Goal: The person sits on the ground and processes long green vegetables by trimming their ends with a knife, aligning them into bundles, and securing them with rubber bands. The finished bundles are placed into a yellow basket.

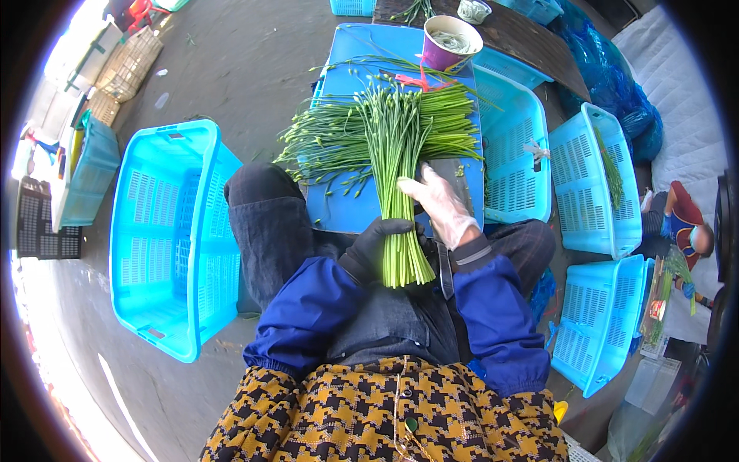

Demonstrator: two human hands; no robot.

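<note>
A bunch of green flowering chive stems (398,196) stands out before me, buds away from me and cut ends towards my lap. My left hand (388,234), in a dark glove, is closed around its lower part. My right hand (436,202), in a thin clear glove, touches the bunch's right side with its fingertips, its fingers apart. Beyond lies a pile of more chive stems (456,124) crosswise on a blue board (340,213). A pink tie (424,78) lies by the pile. At the board's far edge stands a purple tub (439,55) with pale bands in it.
A large blue plastic crate (199,231) stands at my left. More blue crates (519,156) line my right side, one with some stems (609,167) in it. A wooden board (519,40) lies at the far right. Another person (687,225) works at the right edge.
</note>
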